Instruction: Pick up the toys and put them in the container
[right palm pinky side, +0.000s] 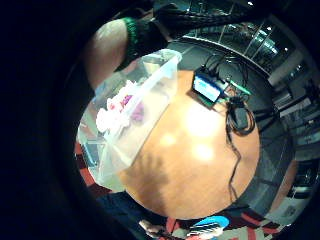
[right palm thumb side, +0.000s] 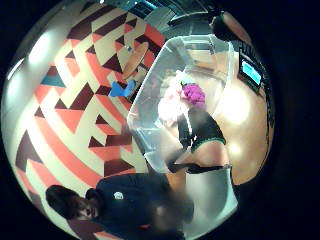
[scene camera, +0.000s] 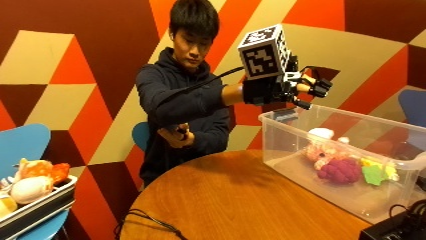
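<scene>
The clear plastic container (scene camera: 293, 150) stands on the round wooden table (scene camera: 226, 200), at the side away from the person, and serves here as the reference landmark. Inside it, resting on its floor toward the middle, lie a pink-and-white plush toy (scene camera: 321, 149), a purple plush toy (scene camera: 339, 170) touching it, and a yellow-green toy (scene camera: 376, 172) just beside the purple one. The gloved right hand (scene camera: 279, 90) hangs in the air above the container's near corner rim, clear of the rim and well above the toys. Nothing appears in its hold; the fingers seem relaxed and spread rather than closed, though the equipment on the glove hides much of them, so this is a judgement. The palm views agree in placement: the container and its toys sit below and slightly off from the palm. More toys (scene camera: 33, 180) lie in a tray (scene camera: 36, 210) well apart from the container, off the table on the opposite side of the person from it. The governing relation is therefore this: those toys lie across the person's body from the container, so the empty hand would, in my assessment, have to travel away from the container toward the tray to continue.
</scene>
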